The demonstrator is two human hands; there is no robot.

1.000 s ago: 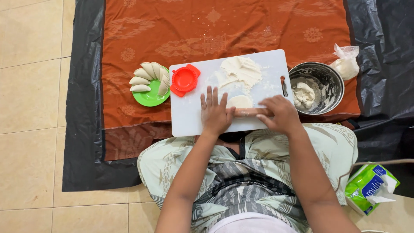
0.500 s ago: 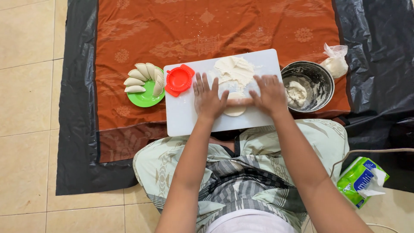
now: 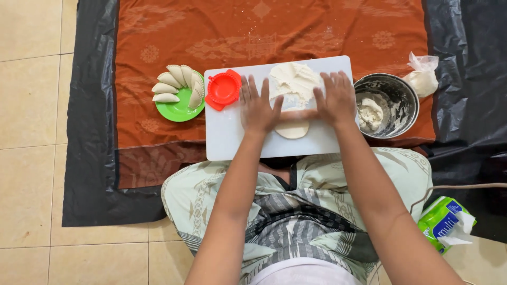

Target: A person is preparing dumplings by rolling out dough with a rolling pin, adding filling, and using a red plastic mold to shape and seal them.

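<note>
My left hand (image 3: 259, 108) and my right hand (image 3: 335, 100) lie palm-down, fingers spread, on a white cutting board (image 3: 227, 140). A thin, blurred rolling stick (image 3: 297, 114) spans between them under the palms. Just beneath it lies a flat round dough disc (image 3: 291, 130). A heap of pale dough pieces (image 3: 293, 82) sits on the board's far side between my hands. A red hinged dumpling press (image 3: 223, 88) rests at the board's left corner, beside my left hand.
A green plate (image 3: 177, 111) with several folded dumplings (image 3: 177, 80) stands left of the board. A metal bowl (image 3: 404, 97) holding filling and a knotted plastic bag (image 3: 422, 79) are on the right. Orange cloth (image 3: 296, 26) over black sheeting (image 3: 90, 132) covers the tiles. A green tissue pack (image 3: 443, 221) lies by my right knee.
Both hands have slid away from my body, from the board's near edge to its middle, rolling the stick across the dough disc.
</note>
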